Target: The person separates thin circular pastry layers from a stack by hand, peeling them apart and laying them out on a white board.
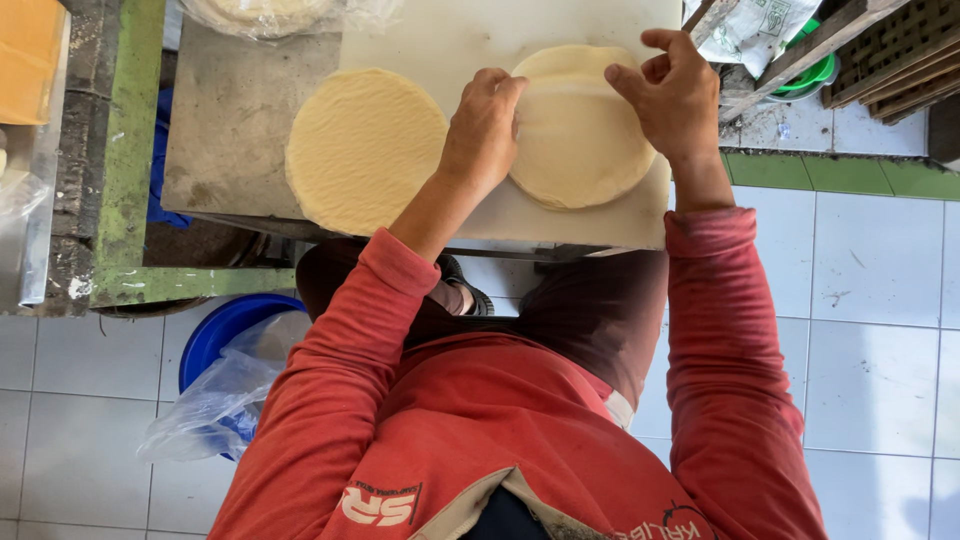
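The person sat over a pale cutting board (pixel 560 225) that lay on a grey work surface (pixel 225 120), both hands set on a flat round of cream-coloured dough (pixel 575 150) at about one o'clock in the head view. The left hand (pixel 483 125) rested on the dough's left edge, its fingers curled together and their tips pressed down at the rim; whether it pinched a layer could not be told. The right hand (pixel 672 95) lay on the dough's upper right edge, fingers bent and spread a little, the tips touching the top of the round near a faint fold line that crossed it. A second dough disc (pixel 365 148), yellower and finely textured, lay at eleven o'clock, just beside the left hand and partly over the edge of the board. Both arms wore red sleeves (pixel 715 340). At eight o'clock a blue bucket (pixel 225 325) stood on the white tiled floor (pixel 860 300) with a clear plastic bag (pixel 215 395) draped over it. A green container (pixel 812 75) showed at two o'clock beneath wooden slats (pixel 890 55).
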